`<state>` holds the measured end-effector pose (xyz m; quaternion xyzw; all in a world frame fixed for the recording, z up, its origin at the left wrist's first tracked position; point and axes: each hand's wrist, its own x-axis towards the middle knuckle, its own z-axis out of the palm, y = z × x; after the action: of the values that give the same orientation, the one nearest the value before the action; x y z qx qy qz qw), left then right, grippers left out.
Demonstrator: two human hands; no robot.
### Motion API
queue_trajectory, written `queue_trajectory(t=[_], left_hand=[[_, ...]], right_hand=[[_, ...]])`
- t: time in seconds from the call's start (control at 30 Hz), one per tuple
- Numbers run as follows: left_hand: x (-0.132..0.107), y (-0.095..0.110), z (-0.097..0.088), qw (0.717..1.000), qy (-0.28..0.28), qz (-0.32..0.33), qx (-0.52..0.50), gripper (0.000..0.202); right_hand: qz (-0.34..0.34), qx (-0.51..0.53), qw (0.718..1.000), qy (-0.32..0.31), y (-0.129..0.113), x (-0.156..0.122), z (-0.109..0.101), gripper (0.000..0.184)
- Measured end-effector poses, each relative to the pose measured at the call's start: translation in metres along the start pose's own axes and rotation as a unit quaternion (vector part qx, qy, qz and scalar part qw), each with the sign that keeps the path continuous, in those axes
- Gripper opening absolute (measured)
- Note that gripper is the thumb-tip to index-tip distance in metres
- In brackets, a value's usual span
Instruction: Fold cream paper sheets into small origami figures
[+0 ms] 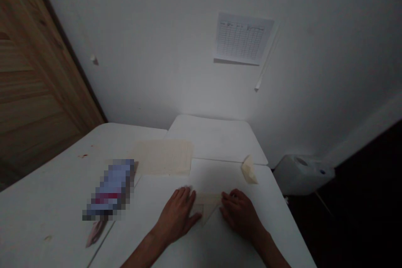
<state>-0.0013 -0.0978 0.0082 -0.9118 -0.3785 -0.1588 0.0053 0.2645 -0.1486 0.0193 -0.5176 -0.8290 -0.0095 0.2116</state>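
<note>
A pale, partly folded sheet of paper lies flat on the white table between my hands, its lower part narrowing to a point. My left hand rests over the paper's left side, fingers stretched out and thumb apart. At the right end, my right hand has its fingers bent, with the fingertips closed on the paper's edge. Beyond the right hand stands or lies a small folded cream paper piece. Farther left is a larger cream sheet or stack of paper.
A blurred-out blue and red item lies on the left table, with a pinkish object sticking out below it. A printed sheet hangs on the wall. A white plastic container stands beyond the table's right edge. At left is a wooden door.
</note>
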Motion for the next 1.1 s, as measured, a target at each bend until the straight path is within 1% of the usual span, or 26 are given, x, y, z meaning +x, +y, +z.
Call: queue_trajectory(t=[0.1, 0.2, 0.3, 0.43, 0.5, 0.6, 0.7, 0.87, 1.0, 1.1], left_hand=[[0.003, 0.005, 0.001, 0.999, -0.005, 0.028, -0.031, 0.045], [0.005, 0.007, -0.001, 0.993, -0.022, 0.087, -0.077, 0.046], [0.006, 0.01, -0.004, 0.988, -0.029, 0.107, -0.108, 0.046], [0.007, 0.012, -0.006, 0.985, -0.033, 0.095, -0.138, 0.045], [0.007, 0.012, -0.006, 0.984, -0.035, 0.092, -0.151, 0.046], [0.006, 0.012, -0.004, 0.981, -0.027, 0.085, -0.17, 0.049], [0.004, 0.012, 0.0, 0.981, -0.023, 0.075, -0.177, 0.051], [-0.001, 0.012, 0.004, 0.987, -0.005, 0.049, -0.15, 0.049], [-0.009, 0.009, 0.0, 0.994, 0.006, 0.021, -0.108, 0.044], [-0.015, 0.004, -0.003, 0.995, 0.027, 0.002, -0.095, 0.042]], right_hand=[[0.009, -0.008, 0.999, 0.042, -0.002, 0.001, 0.012, 0.009], [0.016, -0.004, 0.998, 0.064, -0.003, 0.003, 0.02, 0.003], [0.037, 0.009, 0.997, 0.07, -0.007, 0.005, 0.022, 0.007], [0.058, 0.042, 0.996, 0.047, -0.02, 0.012, 0.024, 0.015], [0.051, 0.069, 0.996, 0.037, -0.027, 0.016, 0.028, 0.028], [0.027, 0.105, 0.994, 0.011, -0.034, 0.021, 0.036, 0.054], [0.029, 0.117, 0.993, -0.011, -0.037, 0.023, 0.042, 0.068], [0.05, 0.082, 0.995, -0.012, -0.042, 0.016, 0.047, 0.073], [0.081, 0.038, 0.996, -0.003, -0.041, 0.005, 0.045, 0.071], [0.102, 0.036, 0.994, 0.016, -0.035, -0.005, 0.041, 0.067]])
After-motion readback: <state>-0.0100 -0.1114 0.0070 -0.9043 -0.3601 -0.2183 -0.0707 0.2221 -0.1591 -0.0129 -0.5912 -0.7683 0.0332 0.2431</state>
